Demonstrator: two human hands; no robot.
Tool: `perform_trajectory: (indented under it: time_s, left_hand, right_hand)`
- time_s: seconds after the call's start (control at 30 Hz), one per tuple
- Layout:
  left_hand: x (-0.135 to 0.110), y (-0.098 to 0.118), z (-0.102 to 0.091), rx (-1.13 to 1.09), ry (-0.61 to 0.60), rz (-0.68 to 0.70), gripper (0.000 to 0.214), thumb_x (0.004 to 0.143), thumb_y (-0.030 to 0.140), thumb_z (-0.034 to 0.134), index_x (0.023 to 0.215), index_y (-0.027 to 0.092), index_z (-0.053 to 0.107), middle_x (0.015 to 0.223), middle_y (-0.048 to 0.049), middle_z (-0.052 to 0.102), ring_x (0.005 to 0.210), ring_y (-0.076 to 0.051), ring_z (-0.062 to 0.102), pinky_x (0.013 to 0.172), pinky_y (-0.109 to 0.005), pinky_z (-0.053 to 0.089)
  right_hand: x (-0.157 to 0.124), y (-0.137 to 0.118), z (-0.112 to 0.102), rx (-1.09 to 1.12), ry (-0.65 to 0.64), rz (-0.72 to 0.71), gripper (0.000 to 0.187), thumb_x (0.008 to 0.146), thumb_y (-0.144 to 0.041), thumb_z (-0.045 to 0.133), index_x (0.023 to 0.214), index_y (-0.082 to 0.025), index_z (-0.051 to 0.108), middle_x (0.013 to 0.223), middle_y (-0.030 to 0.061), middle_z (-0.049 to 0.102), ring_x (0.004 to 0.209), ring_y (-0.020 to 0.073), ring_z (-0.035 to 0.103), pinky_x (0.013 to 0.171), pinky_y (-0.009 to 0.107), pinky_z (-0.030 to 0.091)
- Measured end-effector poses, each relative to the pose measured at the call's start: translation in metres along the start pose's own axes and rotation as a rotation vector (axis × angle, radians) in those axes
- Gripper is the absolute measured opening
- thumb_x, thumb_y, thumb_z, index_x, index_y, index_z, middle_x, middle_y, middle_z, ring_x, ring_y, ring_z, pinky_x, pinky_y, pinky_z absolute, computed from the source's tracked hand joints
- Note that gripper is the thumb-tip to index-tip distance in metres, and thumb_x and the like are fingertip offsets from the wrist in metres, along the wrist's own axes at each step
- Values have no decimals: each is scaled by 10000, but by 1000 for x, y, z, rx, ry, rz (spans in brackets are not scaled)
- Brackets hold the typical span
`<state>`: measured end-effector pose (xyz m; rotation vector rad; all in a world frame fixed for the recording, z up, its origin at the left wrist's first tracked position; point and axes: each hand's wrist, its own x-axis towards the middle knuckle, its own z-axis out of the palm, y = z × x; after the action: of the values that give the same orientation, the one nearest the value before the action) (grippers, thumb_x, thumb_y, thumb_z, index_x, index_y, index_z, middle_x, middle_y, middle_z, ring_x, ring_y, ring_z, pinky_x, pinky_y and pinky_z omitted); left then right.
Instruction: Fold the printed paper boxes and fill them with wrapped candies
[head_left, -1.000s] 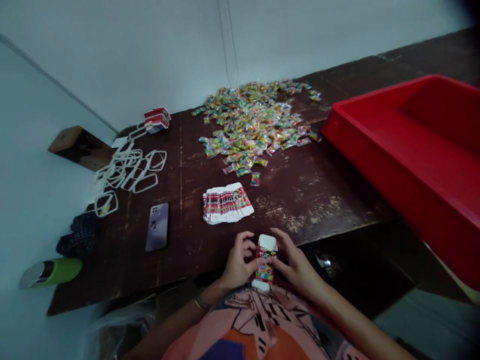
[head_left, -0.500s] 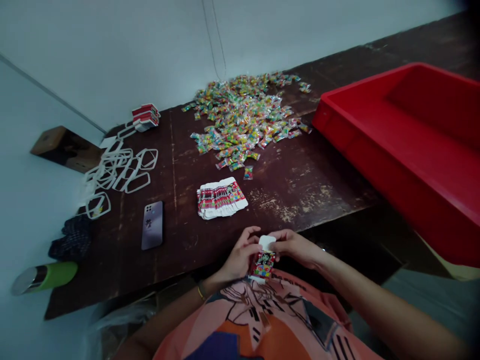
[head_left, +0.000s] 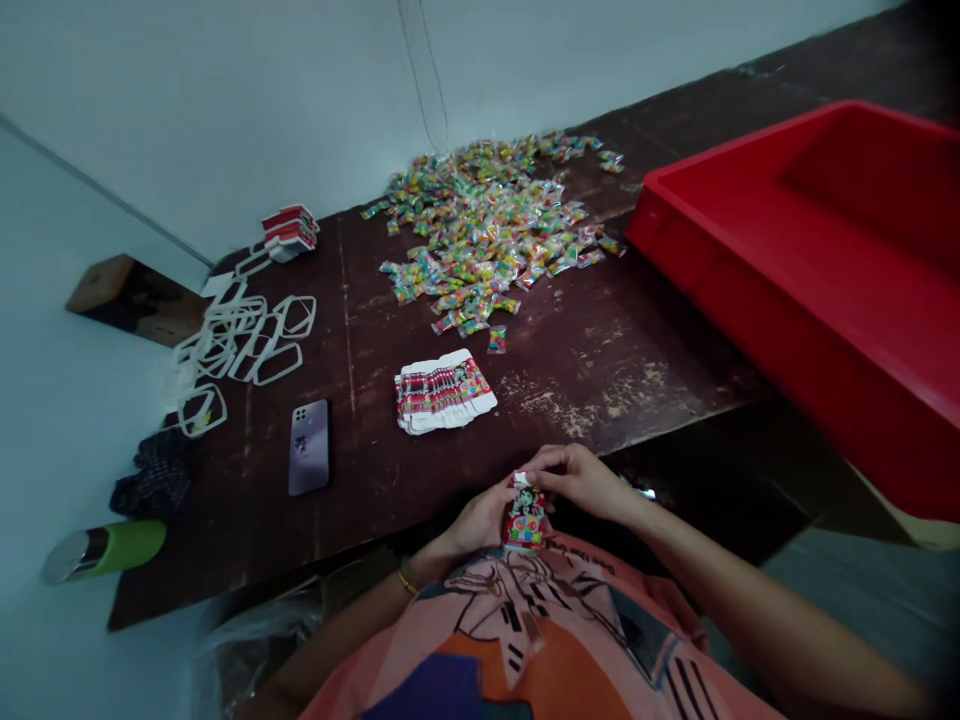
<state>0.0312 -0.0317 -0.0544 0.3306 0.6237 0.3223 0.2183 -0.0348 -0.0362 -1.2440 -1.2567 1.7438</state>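
A small red printed candy box (head_left: 524,518) is held upright close to my shirt, off the table's front edge. My left hand (head_left: 482,518) grips it along its left side. At its top, my right hand (head_left: 574,482) has its thumb and fingers closed on the end, where only a little white flap shows. Beyond my hands, a fanned stack of flat candy boxes (head_left: 444,391) lies on the table. Farther back spreads a large heap of wrapped candies (head_left: 487,225), with one single candy (head_left: 497,339) lying nearest to the stack.
The dark wooden table (head_left: 360,440) carries a phone (head_left: 309,447), a pile of white bands (head_left: 236,335), a wooden block (head_left: 139,298), a dark cloth (head_left: 154,478) and a green bottle (head_left: 112,550) on the left. A big red tray (head_left: 750,300) takes up the right side.
The white top flap stood raised before; now it is folded down and mostly out of sight. My right hand has moved over the box's top, and my left fingers are lower around its side.
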Motion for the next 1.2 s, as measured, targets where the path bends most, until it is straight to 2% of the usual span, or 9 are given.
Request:
perform_trajectory:
  time_s: [0.23,0.37,0.53,0.7,0.87,0.93,1.03,1.1,1.2]
  left_hand:
    - [-6,-8,-10,193,123,30,647,790,539,608,1330,216,455,1112,-92,654,994,-255,623,880,-402,448]
    - [-7,-9,-15,286,166,46,619,800,537,599,1330,240,484,1266,-74,595,1189,-270,519,990,-423,402]
    - [-8,-6,-17,411,134,134,544,839,472,578,1326,243,499,1377,-58,514,1297,-253,419,1085,-403,312]
    - [-13,-6,-20,438,153,187,542,808,441,620,1285,204,523,1275,-86,581,1219,-262,485,1021,-403,370]
    - [-19,3,-11,526,125,188,555,758,334,685,1270,201,518,1078,-58,642,975,-196,591,886,-335,432]
    - [-18,13,-4,623,190,171,546,742,283,691,1254,190,527,974,-42,641,838,-158,587,787,-291,441]
    - [-20,35,0,834,257,219,435,678,190,710,1099,161,603,915,-19,608,803,-131,539,742,-241,413]
    - [-31,52,-6,1002,260,231,376,634,162,729,990,165,608,879,7,587,792,-122,511,716,-221,398]
    - [-58,71,-25,1117,174,48,345,610,217,768,909,162,606,784,31,576,701,-106,492,643,-212,384]
  right_hand:
    - [2,15,0,58,73,-15,285,788,-425,670,864,-159,743,837,41,652,665,128,586,584,240,474]
    - [-9,9,2,-161,55,-198,250,887,-359,567,960,-185,731,934,67,668,858,171,616,774,292,495]
    - [-16,-13,1,-561,-131,-363,277,919,-214,479,1120,-211,670,1100,85,637,1006,175,592,887,293,462]
    - [-4,-34,4,-898,-361,-404,172,859,-193,565,935,-203,718,893,54,673,838,171,625,764,267,458]
    - [29,-49,-12,-870,-499,-515,190,906,-219,515,931,-214,704,874,25,682,781,132,622,714,223,454]
    - [67,-58,-30,-894,-365,-567,242,941,-246,459,978,-218,697,927,33,694,860,144,620,785,249,462]
    - [126,-56,-55,-1145,181,-565,319,918,-318,502,1189,-197,620,1229,119,609,1145,266,516,952,424,407]
    - [140,-39,-62,-1190,276,-534,396,906,-324,515,1270,-173,560,1341,156,525,1244,318,435,1007,512,346]
    - [106,5,-56,-1218,270,-543,429,923,-350,477,1312,-172,516,1360,145,510,1284,300,408,1068,521,284]
